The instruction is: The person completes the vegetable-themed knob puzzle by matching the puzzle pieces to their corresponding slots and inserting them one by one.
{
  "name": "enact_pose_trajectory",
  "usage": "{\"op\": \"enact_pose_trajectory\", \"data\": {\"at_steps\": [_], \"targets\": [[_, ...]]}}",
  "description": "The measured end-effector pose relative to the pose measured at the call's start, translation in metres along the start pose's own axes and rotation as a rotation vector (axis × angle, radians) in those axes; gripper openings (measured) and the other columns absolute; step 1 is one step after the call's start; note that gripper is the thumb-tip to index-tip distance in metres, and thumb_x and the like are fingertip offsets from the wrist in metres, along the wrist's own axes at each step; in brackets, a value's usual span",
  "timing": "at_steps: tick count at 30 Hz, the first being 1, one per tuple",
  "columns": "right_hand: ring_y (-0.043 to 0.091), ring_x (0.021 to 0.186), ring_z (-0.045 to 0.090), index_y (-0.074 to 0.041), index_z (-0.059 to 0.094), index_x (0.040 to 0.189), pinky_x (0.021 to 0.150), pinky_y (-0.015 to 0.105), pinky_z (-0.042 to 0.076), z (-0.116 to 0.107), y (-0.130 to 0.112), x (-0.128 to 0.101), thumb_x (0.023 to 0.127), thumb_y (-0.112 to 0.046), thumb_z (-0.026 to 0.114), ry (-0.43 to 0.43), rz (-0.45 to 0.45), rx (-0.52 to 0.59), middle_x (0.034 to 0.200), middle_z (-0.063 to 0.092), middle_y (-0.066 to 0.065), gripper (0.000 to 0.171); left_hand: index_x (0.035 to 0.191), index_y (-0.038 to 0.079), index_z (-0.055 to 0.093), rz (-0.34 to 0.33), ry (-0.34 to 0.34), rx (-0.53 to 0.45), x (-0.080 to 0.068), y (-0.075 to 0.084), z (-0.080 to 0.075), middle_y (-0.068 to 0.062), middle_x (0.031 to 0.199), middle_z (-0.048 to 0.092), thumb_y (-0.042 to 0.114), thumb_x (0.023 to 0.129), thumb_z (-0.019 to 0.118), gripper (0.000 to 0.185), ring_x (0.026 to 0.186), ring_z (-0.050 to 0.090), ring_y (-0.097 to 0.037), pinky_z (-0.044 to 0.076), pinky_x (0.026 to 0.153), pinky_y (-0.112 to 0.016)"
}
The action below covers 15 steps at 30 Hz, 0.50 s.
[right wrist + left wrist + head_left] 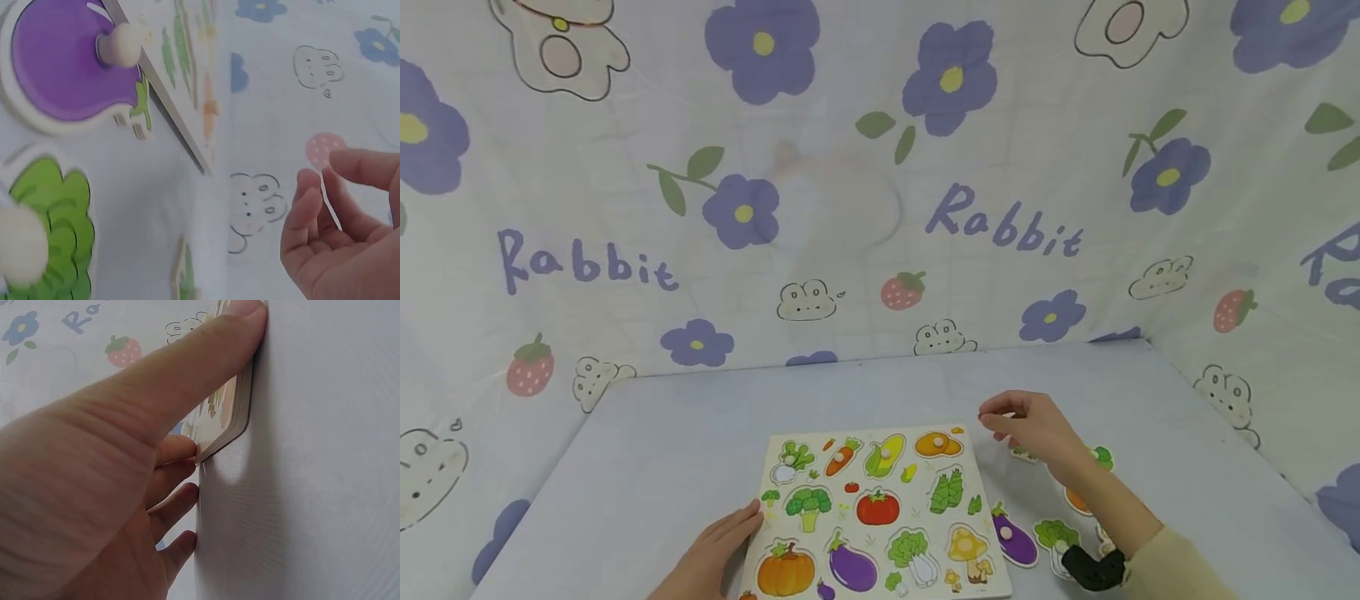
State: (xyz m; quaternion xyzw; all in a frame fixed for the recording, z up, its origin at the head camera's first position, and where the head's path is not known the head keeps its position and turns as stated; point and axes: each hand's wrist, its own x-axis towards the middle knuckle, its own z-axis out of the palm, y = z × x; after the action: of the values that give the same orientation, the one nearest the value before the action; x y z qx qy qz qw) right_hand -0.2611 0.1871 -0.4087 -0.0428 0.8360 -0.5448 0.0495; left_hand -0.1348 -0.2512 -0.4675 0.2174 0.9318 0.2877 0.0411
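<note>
My left hand [715, 550] flat, fingers straight, pressing puzzle board [880, 508] edge on bench [662, 450]. My right hand [1030, 429] loose, empty, above loose pieces; eggplant piece [1015, 540] beside board. Forearm hides several pieces.

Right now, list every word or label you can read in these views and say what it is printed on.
"Rabbit" – purple lettering on the cloth backdrop, left.
"Rabbit" – same cloth, centre right.
A third purple word at the right edge is cut off; not readable whole.
"R..." – part of one word on the cloth in the left wrist view.
The puzzle board shows only vegetable pictures, no text.
</note>
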Motion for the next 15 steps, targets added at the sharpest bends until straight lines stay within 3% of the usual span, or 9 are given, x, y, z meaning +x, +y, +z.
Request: {"op": "enact_pose_trajectory", "data": {"at_steps": [8, 15], "targets": [[0.024, 0.086, 0.059, -0.001, 0.064, 0.117, 0.067, 0.025, 0.054, -0.037, 0.004, -0.025, 0.095, -0.028, 0.069, 0.165, -0.021, 0.001, 0.107, 0.066, 0.013, 0.035, 0.142, -0.007, 0.045, 0.001, -0.012, -0.003, 0.001, -0.001, 0.0, -0.023, 0.148, 0.04, 0.053, 0.075, 0.081, 0.097, 0.129, 0.041, -0.046, 0.04, 0.101, -0.064], [0.022, 0.083, 0.058, -0.009, 0.07, 0.109, 0.06, 0.025, 0.053, -0.066, 0.017, -0.035, 0.093, -0.032, 0.072, 0.26, -0.245, -0.261, 0.103, 0.067, 0.007, 0.028, 0.143, -0.008, 0.043, -0.024, -0.026, -0.025, 0.002, -0.001, -0.002, -0.024, 0.15, 0.037, 0.055, 0.073, 0.082, 0.102, 0.131, 0.038, -0.046, 0.037, 0.102, -0.065]]}}
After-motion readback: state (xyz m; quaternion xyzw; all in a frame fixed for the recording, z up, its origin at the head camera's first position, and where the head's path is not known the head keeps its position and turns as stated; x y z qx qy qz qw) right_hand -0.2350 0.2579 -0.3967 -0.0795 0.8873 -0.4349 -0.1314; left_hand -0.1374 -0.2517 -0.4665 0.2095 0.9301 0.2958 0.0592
